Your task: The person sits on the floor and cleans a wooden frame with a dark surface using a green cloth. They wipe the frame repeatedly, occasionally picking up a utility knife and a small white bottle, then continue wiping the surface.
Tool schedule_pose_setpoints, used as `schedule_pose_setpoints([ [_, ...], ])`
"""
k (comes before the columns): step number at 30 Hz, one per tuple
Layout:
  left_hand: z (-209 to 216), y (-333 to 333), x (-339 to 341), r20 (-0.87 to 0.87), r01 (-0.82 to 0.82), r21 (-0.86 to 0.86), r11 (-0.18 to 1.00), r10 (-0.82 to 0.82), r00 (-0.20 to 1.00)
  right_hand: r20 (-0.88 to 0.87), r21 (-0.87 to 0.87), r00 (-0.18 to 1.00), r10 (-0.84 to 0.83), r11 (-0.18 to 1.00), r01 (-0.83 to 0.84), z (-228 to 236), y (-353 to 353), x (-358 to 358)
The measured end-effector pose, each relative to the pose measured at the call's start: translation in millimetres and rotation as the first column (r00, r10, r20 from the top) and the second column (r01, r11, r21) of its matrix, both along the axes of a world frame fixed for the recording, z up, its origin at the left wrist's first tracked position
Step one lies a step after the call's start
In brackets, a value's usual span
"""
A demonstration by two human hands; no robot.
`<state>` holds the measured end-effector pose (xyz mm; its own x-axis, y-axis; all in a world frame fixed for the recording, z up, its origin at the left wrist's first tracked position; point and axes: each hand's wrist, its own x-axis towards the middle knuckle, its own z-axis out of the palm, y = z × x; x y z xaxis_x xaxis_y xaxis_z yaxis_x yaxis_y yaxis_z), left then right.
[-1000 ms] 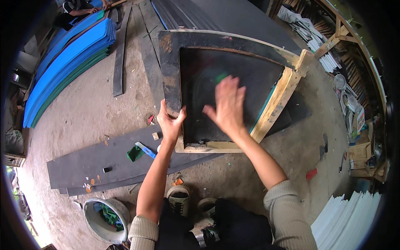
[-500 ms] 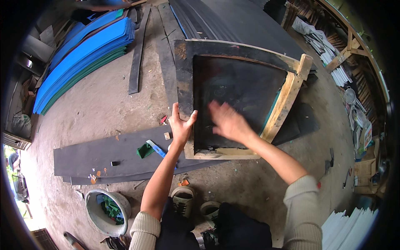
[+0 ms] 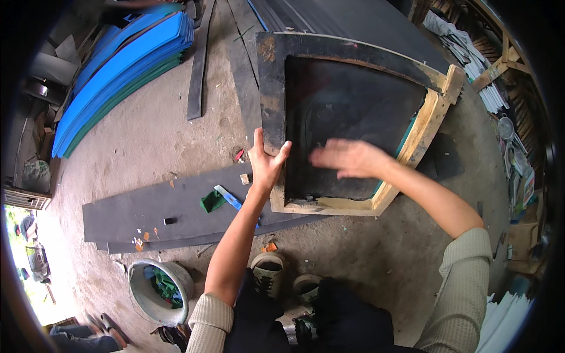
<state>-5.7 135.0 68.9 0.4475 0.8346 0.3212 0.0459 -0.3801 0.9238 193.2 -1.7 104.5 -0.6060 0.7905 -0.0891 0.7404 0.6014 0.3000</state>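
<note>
A wooden frame, stained black on its left and far sides and bare wood on the right and near sides, stands tilted in front of me. Stretched inside it is a dark, smooth panel with a few faint marks. My left hand grips the frame's left side near the lower corner, thumb on the face and other fingers partly hidden. Over the lower middle of the panel is my right hand, palm down with fingers stretched out and slightly blurred. It holds nothing; whether it touches the panel I cannot tell.
Black sheets lie on the concrete floor, bearing a blue utility knife and a green scrap. A bucket of green scraps stands at lower left. Blue sheets are stacked far left. A large black stack lies beyond the frame.
My right hand has shifted right across the panel, its fingers now pointing left. The frame sits slightly higher and farther right in view, with my left hand still on it.
</note>
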Motion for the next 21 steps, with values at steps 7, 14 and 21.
schedule_pose_setpoints([
  [7, -17, 4, 0, -0.009, -0.07, 0.104, 0.992, 0.071, 0.997, -0.148, 0.257, 0.737, -0.66, 0.693, 0.673, -17, 2, -61],
  [14, -7, 3, -9, -0.112, -0.061, 0.043, 0.997, 0.065, 0.992, -0.394, 0.461, 0.657, -0.643, 0.48, 0.746, 38, 17, -26],
  [21, -26, 1, -16, 0.074, -0.038, 0.079, 0.996, 0.033, 0.997, -0.019, 0.357, 0.924, -0.382, 0.861, 0.363, -10, -31, -23],
])
